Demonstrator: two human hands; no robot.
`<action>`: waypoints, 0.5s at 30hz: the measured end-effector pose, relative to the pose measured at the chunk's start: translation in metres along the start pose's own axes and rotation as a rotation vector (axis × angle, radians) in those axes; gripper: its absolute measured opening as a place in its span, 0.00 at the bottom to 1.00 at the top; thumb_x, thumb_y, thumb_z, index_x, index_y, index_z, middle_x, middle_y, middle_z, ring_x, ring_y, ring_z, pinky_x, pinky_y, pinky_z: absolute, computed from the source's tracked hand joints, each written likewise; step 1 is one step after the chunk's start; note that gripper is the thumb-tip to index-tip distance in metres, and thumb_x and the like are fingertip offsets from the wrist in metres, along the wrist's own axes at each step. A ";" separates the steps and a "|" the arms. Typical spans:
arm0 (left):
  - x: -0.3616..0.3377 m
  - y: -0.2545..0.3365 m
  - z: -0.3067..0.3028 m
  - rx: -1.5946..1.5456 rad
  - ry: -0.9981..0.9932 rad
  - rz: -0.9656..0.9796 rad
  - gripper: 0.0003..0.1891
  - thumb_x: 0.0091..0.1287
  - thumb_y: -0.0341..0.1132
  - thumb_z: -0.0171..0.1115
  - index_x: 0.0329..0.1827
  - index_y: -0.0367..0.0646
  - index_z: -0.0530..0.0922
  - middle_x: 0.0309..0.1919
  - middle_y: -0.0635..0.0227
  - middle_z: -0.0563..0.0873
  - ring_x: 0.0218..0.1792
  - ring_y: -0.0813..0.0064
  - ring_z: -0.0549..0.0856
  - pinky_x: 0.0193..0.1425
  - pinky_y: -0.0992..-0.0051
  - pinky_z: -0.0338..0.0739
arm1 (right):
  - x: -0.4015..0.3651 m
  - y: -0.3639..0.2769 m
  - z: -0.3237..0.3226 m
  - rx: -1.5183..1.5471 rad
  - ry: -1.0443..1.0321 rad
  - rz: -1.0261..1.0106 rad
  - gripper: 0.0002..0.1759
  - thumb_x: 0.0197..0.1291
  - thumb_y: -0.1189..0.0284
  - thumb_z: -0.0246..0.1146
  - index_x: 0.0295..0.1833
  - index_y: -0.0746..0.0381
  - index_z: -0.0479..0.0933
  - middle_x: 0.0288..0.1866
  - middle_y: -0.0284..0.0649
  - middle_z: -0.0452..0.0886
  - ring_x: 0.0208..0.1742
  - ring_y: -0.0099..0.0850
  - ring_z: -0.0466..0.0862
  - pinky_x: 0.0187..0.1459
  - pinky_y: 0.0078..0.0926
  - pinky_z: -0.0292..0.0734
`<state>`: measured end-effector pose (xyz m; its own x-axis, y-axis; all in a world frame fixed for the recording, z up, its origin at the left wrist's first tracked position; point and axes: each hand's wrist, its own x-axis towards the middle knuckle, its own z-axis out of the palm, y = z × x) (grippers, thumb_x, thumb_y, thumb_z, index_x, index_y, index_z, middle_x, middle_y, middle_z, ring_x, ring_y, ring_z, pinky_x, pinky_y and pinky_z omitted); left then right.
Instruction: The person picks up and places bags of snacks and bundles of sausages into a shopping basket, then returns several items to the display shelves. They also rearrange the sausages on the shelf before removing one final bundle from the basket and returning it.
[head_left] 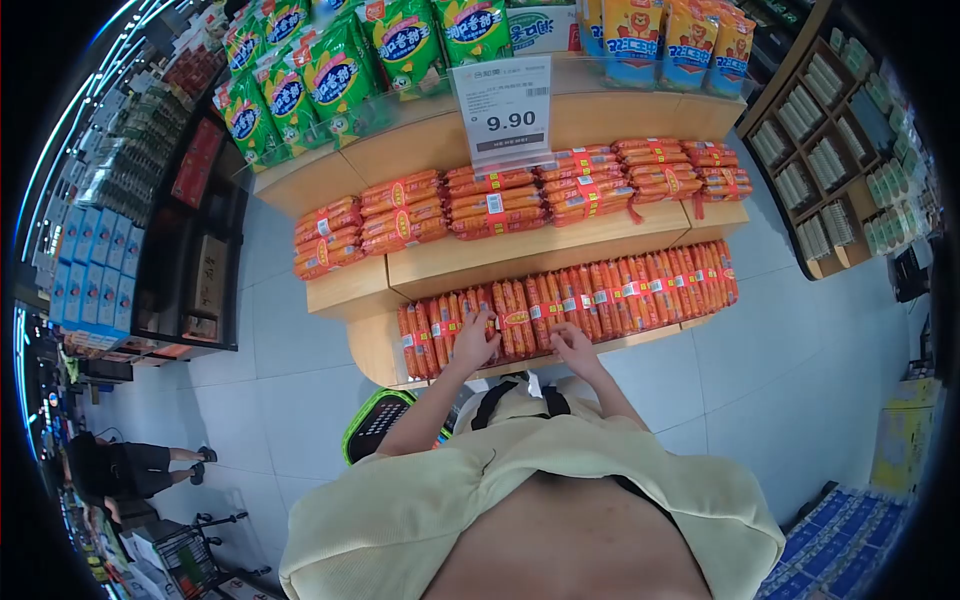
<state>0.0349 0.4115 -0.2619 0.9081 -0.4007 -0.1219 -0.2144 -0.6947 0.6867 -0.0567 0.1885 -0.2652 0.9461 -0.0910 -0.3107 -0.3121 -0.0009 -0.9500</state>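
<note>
Upright packs of orange-wrapped sausages point(610, 295) with red labels stand in a long row on the lowest wooden ledge. My left hand point(475, 343) rests on the packs in the left part of this row, fingers reaching over their tops and apart. A little further right, my right hand point(574, 350) touches the front of the row, fingers bent and apart. Between both hands stand several packs, one with a red oval label point(514, 320). Neither hand has lifted a pack; parts of my fingertips are hard to make out against the wrappers.
Stacked sausage packs point(495, 207) lie on the step above, below a price sign point(504, 112) reading 9.90. Green bags point(335, 80) fill the top shelf. A green-rimmed basket point(375, 425) is by my left side. A person point(120, 468) and a cart point(190, 555) are at lower left.
</note>
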 end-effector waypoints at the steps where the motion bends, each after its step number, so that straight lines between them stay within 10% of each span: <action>1: 0.001 0.000 0.000 0.036 0.031 0.030 0.21 0.53 0.34 0.64 0.50 0.46 0.71 0.49 0.57 0.74 0.47 0.56 0.78 0.49 0.64 0.75 | 0.003 0.006 -0.004 0.002 0.003 0.003 0.14 0.65 0.68 0.55 0.52 0.63 0.69 0.35 0.38 0.79 0.37 0.24 0.80 0.37 0.21 0.77; 15: 0.015 0.017 0.008 0.138 0.095 -0.170 0.16 0.51 0.37 0.63 0.44 0.54 0.74 0.44 0.59 0.77 0.43 0.55 0.81 0.42 0.60 0.77 | 0.055 -0.011 -0.045 -0.165 -0.276 0.174 0.10 0.61 0.68 0.56 0.39 0.64 0.68 0.22 0.41 0.78 0.18 0.29 0.80 0.17 0.25 0.74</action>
<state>0.0419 0.3890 -0.2574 0.9636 -0.2174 -0.1555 -0.0964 -0.8253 0.5564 -0.0056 0.1383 -0.2709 0.8583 0.1679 -0.4850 -0.4591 -0.1713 -0.8717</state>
